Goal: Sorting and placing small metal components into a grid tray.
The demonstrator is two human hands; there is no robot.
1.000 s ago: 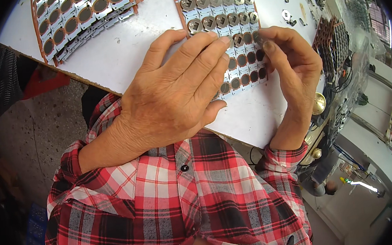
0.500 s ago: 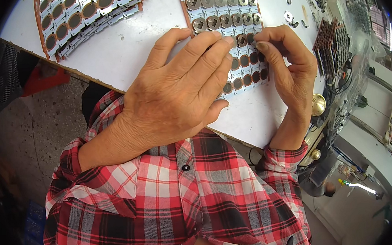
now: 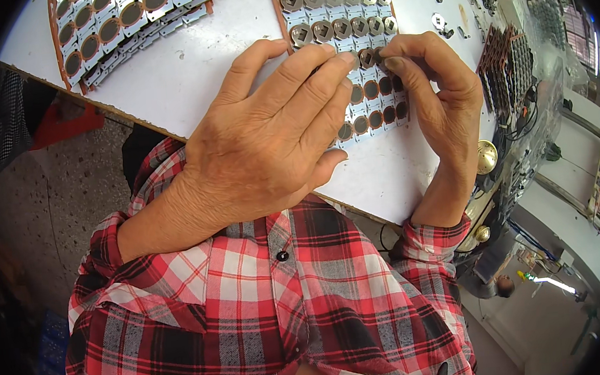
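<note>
Head view: on the white table (image 3: 221, 81) lies a grey tray (image 3: 344, 29) of round cells. The left hand (image 3: 269, 147) rests flat across it, fingers extended, holding nothing. The right hand (image 3: 441, 99) pinches a small disc (image 3: 367, 58) over the tray's middle rows. More trays (image 3: 118, 25) are stacked far left.

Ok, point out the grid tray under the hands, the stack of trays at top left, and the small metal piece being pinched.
grid tray (image 3: 329, 16), head view, its upper filled rows.
stack of trays (image 3: 118, 25), head view, top tray's middle.
small metal piece (image 3: 367, 57), head view, its visible face between the fingertips.
</note>
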